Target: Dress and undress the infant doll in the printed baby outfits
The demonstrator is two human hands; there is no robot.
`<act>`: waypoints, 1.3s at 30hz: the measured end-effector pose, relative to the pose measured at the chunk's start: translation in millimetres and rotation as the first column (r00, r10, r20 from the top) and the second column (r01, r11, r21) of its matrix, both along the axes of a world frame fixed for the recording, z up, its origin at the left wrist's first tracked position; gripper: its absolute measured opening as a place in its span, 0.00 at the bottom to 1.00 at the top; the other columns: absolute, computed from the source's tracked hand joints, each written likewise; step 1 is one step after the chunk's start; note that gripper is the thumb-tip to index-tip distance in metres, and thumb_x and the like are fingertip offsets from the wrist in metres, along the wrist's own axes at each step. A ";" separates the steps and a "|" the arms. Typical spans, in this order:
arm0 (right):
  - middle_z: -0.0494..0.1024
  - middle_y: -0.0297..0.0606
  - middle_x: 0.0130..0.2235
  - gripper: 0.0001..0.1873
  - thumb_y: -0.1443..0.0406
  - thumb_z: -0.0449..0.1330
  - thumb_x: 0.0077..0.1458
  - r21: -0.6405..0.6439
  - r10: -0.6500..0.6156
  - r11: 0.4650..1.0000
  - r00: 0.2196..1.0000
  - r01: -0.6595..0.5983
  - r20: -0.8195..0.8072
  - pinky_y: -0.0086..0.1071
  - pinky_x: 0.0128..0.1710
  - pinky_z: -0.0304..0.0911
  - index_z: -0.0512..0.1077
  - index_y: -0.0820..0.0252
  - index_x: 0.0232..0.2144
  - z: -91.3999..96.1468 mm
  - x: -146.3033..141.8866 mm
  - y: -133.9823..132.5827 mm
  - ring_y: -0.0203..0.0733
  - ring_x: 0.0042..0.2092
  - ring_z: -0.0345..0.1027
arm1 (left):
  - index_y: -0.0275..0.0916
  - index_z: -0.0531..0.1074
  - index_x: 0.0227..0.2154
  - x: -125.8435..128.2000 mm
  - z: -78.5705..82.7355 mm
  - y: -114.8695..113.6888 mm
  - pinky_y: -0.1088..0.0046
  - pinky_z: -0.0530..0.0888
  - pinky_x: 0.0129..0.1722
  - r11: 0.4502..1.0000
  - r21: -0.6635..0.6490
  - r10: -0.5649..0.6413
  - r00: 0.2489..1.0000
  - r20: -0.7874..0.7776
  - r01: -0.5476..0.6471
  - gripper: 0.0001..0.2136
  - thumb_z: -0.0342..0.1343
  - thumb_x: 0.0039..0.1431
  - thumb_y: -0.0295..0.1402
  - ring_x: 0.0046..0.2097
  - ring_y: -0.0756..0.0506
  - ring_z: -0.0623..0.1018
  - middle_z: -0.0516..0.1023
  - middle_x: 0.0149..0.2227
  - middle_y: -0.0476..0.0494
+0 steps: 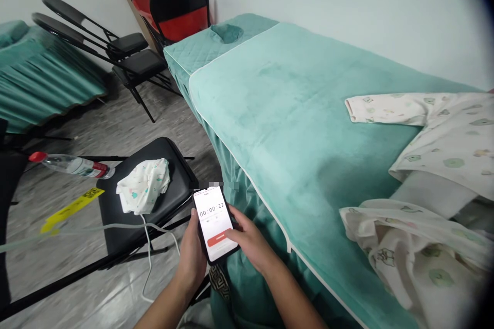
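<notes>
black-edged phone point(215, 225), white screen point(213, 222) reading 00:00:22, red button point(216, 239), left hand point(193, 252) and right hand point(251, 239) half-curled around it

both bare forearms point(170, 293) slant inward and away from the body; the left hand point(195, 252) is cupped, thumb pointing forward, while the right hand point(252, 242) stretches its thumb leftward, palms facing.

massage room | teal bed point(270, 92), face hole point(228, 35) | black folding chairs point(139, 64)
</notes>
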State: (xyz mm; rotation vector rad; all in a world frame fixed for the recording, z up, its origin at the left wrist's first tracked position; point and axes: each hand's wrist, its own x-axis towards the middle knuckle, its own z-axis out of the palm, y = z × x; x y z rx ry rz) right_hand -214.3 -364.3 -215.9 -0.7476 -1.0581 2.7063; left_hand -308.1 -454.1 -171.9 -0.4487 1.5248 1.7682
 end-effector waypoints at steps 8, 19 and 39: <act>0.74 0.33 0.58 0.48 0.77 0.56 0.45 0.077 0.095 0.993 0.991 -0.088 -0.094 0.48 0.59 0.60 0.55 0.45 0.67 -1.8 2.4 -1.1 0.48 0.56 0.70 | 0.39 0.73 0.56 -3.9 6.4 2.8 0.63 0.80 0.44 0.998 -0.054 0.016 0.999 -0.033 -0.018 0.23 0.51 0.65 0.47 0.47 0.38 0.82 0.79 0.53 0.37; 0.72 0.34 0.60 0.53 0.79 0.55 0.42 0.115 0.143 0.985 0.984 -0.131 -0.105 0.48 0.61 0.58 0.50 0.47 0.69 1.2 5.5 1.1 0.47 0.57 0.69 | 0.39 0.72 0.56 -3.5 5.6 2.6 0.61 0.79 0.46 0.998 -0.066 0.015 0.999 -0.051 -0.018 0.22 0.52 0.64 0.46 0.46 0.38 0.82 0.80 0.52 0.37; 0.74 0.34 0.58 0.41 0.72 0.59 0.52 0.191 0.059 0.980 0.997 -0.049 -0.043 0.46 0.61 0.58 0.58 0.48 0.66 -1.2 1.1 -1.8 0.47 0.57 0.68 | 0.34 0.74 0.52 0.1 4.1 4.0 0.63 0.79 0.46 0.998 -0.054 0.007 0.999 -0.034 -0.009 0.22 0.51 0.65 0.45 0.45 0.40 0.83 0.83 0.46 0.36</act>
